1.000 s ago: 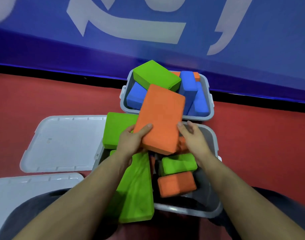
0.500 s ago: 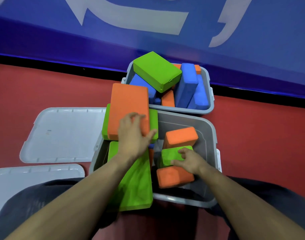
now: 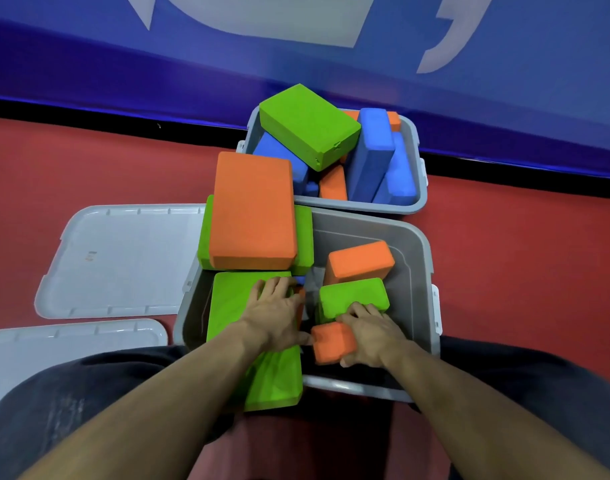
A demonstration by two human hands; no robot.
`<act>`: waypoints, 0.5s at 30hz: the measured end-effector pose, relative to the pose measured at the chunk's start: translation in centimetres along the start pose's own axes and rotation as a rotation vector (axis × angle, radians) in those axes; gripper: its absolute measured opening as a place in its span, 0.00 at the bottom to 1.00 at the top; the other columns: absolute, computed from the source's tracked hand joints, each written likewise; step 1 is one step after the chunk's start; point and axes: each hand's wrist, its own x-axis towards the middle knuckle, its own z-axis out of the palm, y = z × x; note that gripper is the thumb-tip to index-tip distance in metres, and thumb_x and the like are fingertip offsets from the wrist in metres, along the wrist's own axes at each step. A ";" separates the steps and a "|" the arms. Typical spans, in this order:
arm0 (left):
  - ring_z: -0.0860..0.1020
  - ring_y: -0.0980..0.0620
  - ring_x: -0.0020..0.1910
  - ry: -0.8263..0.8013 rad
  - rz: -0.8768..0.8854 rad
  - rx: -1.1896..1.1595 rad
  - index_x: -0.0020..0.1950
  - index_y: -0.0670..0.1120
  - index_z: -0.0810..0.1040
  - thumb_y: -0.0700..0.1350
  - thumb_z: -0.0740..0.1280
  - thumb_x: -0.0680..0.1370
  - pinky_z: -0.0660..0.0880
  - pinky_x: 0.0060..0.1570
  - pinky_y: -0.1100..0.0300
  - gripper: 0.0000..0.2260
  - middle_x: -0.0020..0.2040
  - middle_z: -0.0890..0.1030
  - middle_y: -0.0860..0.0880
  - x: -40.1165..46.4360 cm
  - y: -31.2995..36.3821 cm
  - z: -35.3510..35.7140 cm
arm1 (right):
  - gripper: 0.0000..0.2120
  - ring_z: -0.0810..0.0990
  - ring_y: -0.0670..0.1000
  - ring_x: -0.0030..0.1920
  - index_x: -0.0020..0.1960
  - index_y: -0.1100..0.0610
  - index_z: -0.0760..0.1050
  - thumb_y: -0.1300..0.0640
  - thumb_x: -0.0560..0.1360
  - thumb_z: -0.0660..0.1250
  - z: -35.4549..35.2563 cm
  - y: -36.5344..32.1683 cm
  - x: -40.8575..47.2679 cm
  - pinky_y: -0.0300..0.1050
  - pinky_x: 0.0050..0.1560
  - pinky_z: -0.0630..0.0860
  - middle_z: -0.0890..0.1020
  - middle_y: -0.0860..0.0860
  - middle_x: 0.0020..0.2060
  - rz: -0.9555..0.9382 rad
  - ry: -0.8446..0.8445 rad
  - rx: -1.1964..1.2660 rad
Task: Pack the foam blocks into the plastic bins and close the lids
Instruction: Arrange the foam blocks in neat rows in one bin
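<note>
Hands both down in the near bin [image 3: 419, 258], unlike a second ago, when together lifting the large orange block [image 3: 253, 211] above it. Now parked flat on a green block [image 3: 305, 237] at the bin's 10 o'clock corner, overhanging the rim toward 11 o'clock, released since half a second back. Left hand [image 3: 274, 318] moved off that block, now resting on the long green slab [image 3: 251, 341] at the bin's 8 o'clock side, fingers spread and fairly straight, gripping nothing. Right hand [image 3: 369, 336], laid on the green one half a second ago, now shifted nearer, grip curled around the small orange block [image 3: 331, 342] at 6 o'clock inside the bin. Just beyond, toward 12 o'clock, a small green block [image 3: 353, 296], then another orange block [image 3: 359, 261], leaning against each other. Far bin [image 3: 419, 199] at 12 o'clock unchanged, heaped with blue, orange and one tilted green top block [image 3: 308, 126], lid off. Two pale lids [image 3: 123, 261] [image 3: 71, 341] lying on the red floor [image 3: 88, 161] at 9 o'clock, as before, touching neither bin's opening. Dark trouser legs visible at 7 and 5 o'clock.
</note>
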 end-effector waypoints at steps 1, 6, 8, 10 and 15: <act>0.53 0.45 0.79 -0.021 -0.009 -0.020 0.76 0.55 0.66 0.69 0.70 0.70 0.47 0.79 0.42 0.38 0.78 0.57 0.48 0.0 -0.1 0.1 | 0.48 0.64 0.54 0.69 0.78 0.44 0.61 0.35 0.64 0.78 0.2 0.1 0.1 0.55 0.69 0.66 0.65 0.47 0.69 -0.002 -0.003 -0.016; 0.38 0.45 0.81 -0.102 -0.056 -0.156 0.80 0.55 0.61 0.68 0.71 0.71 0.40 0.80 0.45 0.42 0.83 0.42 0.48 0.5 -0.4 0.3 | 0.50 0.62 0.54 0.73 0.80 0.44 0.55 0.36 0.66 0.77 1.0 0.5 0.2 0.52 0.71 0.60 0.65 0.45 0.75 0.014 0.023 -0.046; 0.35 0.44 0.81 -0.127 -0.091 -0.169 0.81 0.56 0.58 0.68 0.71 0.71 0.39 0.80 0.47 0.44 0.82 0.37 0.46 0.5 -0.6 0.4 | 0.45 0.65 0.52 0.72 0.76 0.45 0.61 0.35 0.66 0.76 0.8 0.6 0.4 0.51 0.71 0.59 0.69 0.46 0.72 0.031 0.064 -0.030; 0.33 0.44 0.80 -0.148 -0.112 -0.174 0.82 0.57 0.56 0.69 0.71 0.70 0.38 0.79 0.47 0.45 0.82 0.34 0.46 0.6 -0.6 0.4 | 0.40 0.69 0.51 0.71 0.71 0.48 0.65 0.35 0.66 0.76 0.7 0.7 0.5 0.50 0.72 0.59 0.74 0.47 0.68 0.061 0.084 0.007; 0.32 0.44 0.80 -0.175 -0.131 -0.172 0.82 0.57 0.54 0.68 0.72 0.70 0.36 0.79 0.46 0.46 0.82 0.33 0.45 1.0 -0.4 0.2 | 0.36 0.78 0.57 0.64 0.61 0.52 0.64 0.34 0.65 0.76 0.5 0.9 0.0 0.52 0.63 0.72 0.78 0.53 0.63 0.222 0.030 0.230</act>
